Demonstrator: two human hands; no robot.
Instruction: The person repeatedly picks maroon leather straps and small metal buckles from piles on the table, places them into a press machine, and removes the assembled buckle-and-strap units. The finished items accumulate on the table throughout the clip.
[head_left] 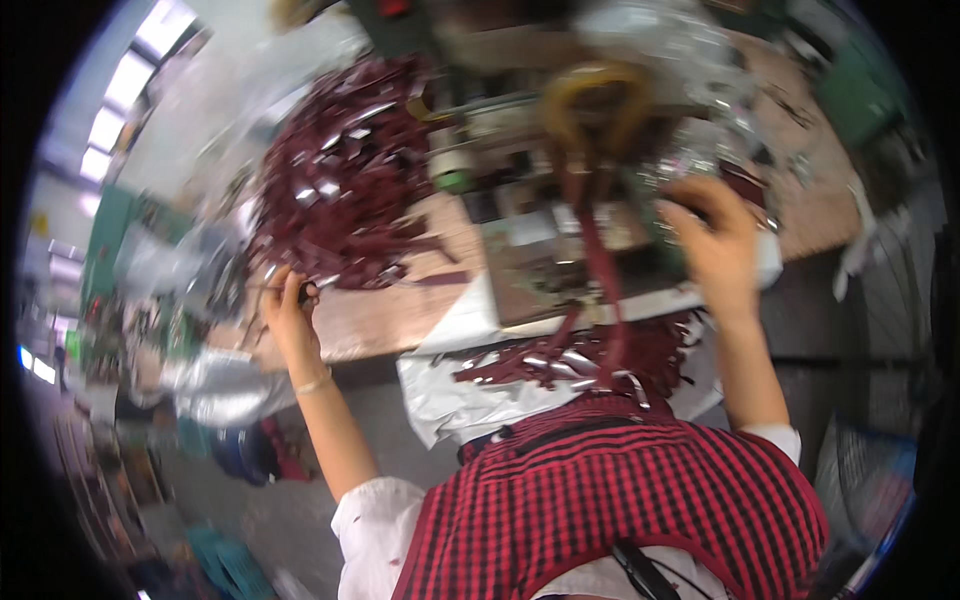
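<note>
My left hand (pixel 290 318) is closed round a small black-handled tool (pixel 308 292) at the front left of the table, beside a big pile of dark red strips (pixel 345 190). The tool's far end is blurred, so its kind is unclear. My right hand (pixel 722 240) is raised at the right side of a bench machine (pixel 530 230), fingers bent and thumb apart, with nothing plainly in it. A dark red strip (pixel 600 265) hangs over the machine's front, below a blurred yellow ring (pixel 597 95). More red strips (pixel 540 362) lie by my lap.
White plastic sheeting (pixel 440 400) spreads under the strips at my lap. Clear plastic bags (pixel 170 260) stand left of the wooden table (pixel 370 320). Scraps lie on the table's right part (pixel 815 200). A teal plastic stool (pixel 228 562) is on the floor at lower left.
</note>
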